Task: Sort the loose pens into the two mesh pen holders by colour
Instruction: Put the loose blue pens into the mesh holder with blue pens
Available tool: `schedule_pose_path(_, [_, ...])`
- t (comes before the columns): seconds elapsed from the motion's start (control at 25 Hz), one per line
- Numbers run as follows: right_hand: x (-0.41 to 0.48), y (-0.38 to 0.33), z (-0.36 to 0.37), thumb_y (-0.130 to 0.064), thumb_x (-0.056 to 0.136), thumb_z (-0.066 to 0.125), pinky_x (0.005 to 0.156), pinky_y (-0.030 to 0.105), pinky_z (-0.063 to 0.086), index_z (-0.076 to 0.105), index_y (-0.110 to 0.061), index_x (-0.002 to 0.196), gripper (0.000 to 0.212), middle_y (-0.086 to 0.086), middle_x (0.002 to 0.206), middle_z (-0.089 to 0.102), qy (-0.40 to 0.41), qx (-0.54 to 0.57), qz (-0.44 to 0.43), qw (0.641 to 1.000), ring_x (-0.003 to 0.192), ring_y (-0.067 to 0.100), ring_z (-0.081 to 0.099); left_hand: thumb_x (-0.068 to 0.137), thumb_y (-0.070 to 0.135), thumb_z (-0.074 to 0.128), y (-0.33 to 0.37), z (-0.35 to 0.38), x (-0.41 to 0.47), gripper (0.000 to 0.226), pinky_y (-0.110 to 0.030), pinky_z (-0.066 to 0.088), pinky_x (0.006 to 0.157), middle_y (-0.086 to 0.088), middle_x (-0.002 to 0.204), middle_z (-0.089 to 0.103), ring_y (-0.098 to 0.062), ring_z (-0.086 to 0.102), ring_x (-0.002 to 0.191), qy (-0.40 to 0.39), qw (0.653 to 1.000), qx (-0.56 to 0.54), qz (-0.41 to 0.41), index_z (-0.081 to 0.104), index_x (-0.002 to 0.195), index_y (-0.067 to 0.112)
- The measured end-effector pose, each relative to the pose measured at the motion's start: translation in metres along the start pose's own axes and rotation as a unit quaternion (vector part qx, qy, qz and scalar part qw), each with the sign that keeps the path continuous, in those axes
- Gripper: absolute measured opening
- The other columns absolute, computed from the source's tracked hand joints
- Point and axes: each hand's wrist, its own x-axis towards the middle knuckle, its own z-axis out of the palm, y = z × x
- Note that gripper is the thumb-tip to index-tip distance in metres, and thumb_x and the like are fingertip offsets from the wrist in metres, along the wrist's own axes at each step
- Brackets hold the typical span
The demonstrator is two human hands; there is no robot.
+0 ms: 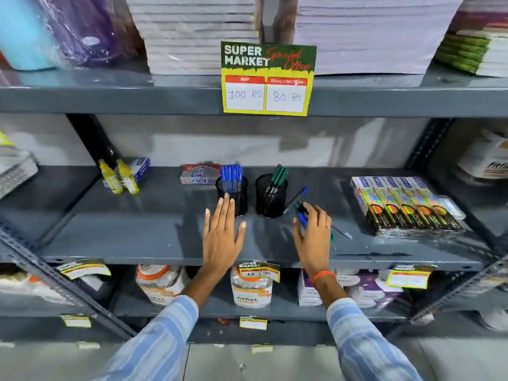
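Pens lie loose on the grey shelf (137, 237) right of centre, and their number is hard to fix: one blue-capped pen (296, 199) rests aslant just right of the holders, a second clear pen (341, 231) pokes out to the right from under the right hand (313, 237), and a few more, blue and dark, are mostly hidden beneath that hand's fingers. Whether the right hand has closed on any of them I cannot tell; its fingers curl down over the cluster. Two black mesh holders stand side by side at mid-frame: the left holder (238, 198) is packed with blue pens (231, 177), too bunched to count, and the right holder (270, 198) carries about three green-capped pens (279, 176). The left hand (222, 237) is flat and spread, grasping nothing, its fingertips in front of the left holder's base. Two yellow bottles (119, 176) stand at the left of the shelf, and a wrapped block of five boxes (404, 204) sits at the right. Shelves above and below are blurred.
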Motion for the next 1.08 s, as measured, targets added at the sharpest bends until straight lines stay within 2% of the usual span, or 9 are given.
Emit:
schedule_pose_path(0.08, [0.007,0.008,0.004,-0.017,0.086,0.063,0.093,0.052,0.047,0.054,-0.002,0.117,0.036,0.024,0.115,0.055,-0.041,-0.068,0.045,0.996,0.107,0.039,0.047,0.097,0.052,0.015,-0.015,0.010,0.000,0.069,-0.045,0.015,0.114,-0.014,0.149,0.034,-0.024,0.025,0.139,-0.042,0.999,-0.016,-0.022,0.038,0.140,0.003])
schedule_pose_path(0.2, [0.016,0.025,0.006,-0.015,0.085,0.063,0.096,0.047,0.044,0.058,0.001,0.112,0.031,0.025,0.116,0.058,-0.122,-0.129,0.104,0.979,0.111,0.042,0.048,0.093,0.052,0.021,-0.037,0.031,-0.011,0.069,-0.048,0.019,0.111,-0.017,0.145,0.040,-0.029,0.030,0.137,-0.091,0.996,0.004,-0.012,0.051,0.129,0.001])
schedule_pose_path(0.32, [0.021,0.023,0.007,-0.014,0.086,0.062,0.088,0.042,0.048,0.063,0.002,0.099,0.021,0.025,0.109,0.062,-0.147,-0.149,0.114,0.971,0.106,0.042,0.054,0.091,0.052,0.025,-0.046,0.036,-0.017,0.068,-0.047,0.019,0.110,-0.017,0.145,0.041,-0.030,0.032,0.136,-0.107,0.994,0.004,-0.004,0.053,0.128,0.003])
schedule_pose_path(0.52, [0.032,0.013,0.013,-0.012,0.083,0.061,0.072,0.039,0.053,0.067,0.004,0.081,0.016,0.026,0.086,0.069,-0.197,-0.163,0.134,0.957,0.082,0.040,0.064,0.090,0.053,0.025,-0.047,0.035,-0.016,0.068,-0.048,0.026,0.109,-0.016,0.144,0.042,-0.030,0.036,0.134,-0.117,0.993,-0.012,-0.011,0.050,0.130,0.005])
schedule_pose_path(0.68, [0.032,-0.013,0.005,-0.011,0.075,0.067,0.058,0.028,0.041,0.064,-0.002,0.065,0.014,0.012,0.059,0.058,-0.161,-0.057,0.130,0.977,0.057,0.027,0.051,0.089,0.050,0.029,-0.045,0.033,-0.016,0.063,-0.048,0.033,0.104,-0.016,0.139,0.049,-0.031,0.044,0.128,-0.108,0.994,-0.001,-0.008,0.054,0.126,0.005])
schedule_pose_path(0.76, [0.030,-0.038,0.004,-0.011,0.073,0.070,0.058,0.025,0.040,0.065,-0.005,0.066,0.011,0.009,0.060,0.064,-0.120,0.012,0.075,0.990,0.055,0.020,0.050,0.087,0.051,0.032,-0.046,0.030,-0.012,0.062,-0.048,0.040,0.098,-0.015,0.133,0.055,-0.032,0.050,0.120,-0.109,0.994,0.013,-0.008,0.058,0.122,0.007])
schedule_pose_path(0.84, [0.035,-0.064,0.008,-0.012,0.073,0.070,0.058,0.027,0.047,0.064,-0.006,0.067,0.010,0.009,0.063,0.069,-0.092,0.084,0.022,0.992,0.056,0.019,0.056,0.085,0.055,0.030,-0.048,0.026,-0.009,0.063,-0.044,0.043,0.092,-0.013,0.124,0.060,-0.031,0.054,0.111,-0.119,0.992,0.031,-0.007,0.059,0.118,0.010])
schedule_pose_path(0.92, [0.049,-0.087,0.014,-0.012,0.074,0.071,0.061,0.029,0.053,0.066,-0.005,0.070,0.010,0.011,0.065,0.071,-0.075,0.145,0.008,0.987,0.059,0.021,0.064,0.086,0.056,0.032,-0.051,0.024,-0.010,0.061,-0.042,0.044,0.086,-0.012,0.118,0.062,-0.031,0.055,0.103,-0.114,0.993,0.035,-0.002,0.060,0.117,0.011])
schedule_pose_path(1.08, [0.081,-0.119,0.027,-0.008,0.075,0.071,0.067,0.030,0.054,0.068,-0.004,0.077,0.005,0.013,0.072,0.074,-0.025,0.211,0.002,0.977,0.062,0.016,0.064,0.086,0.051,0.042,-0.050,0.022,-0.013,0.055,-0.043,0.046,0.084,-0.013,0.121,0.061,-0.035,0.056,0.102,-0.104,0.994,0.007,-0.011,0.060,0.117,0.010])
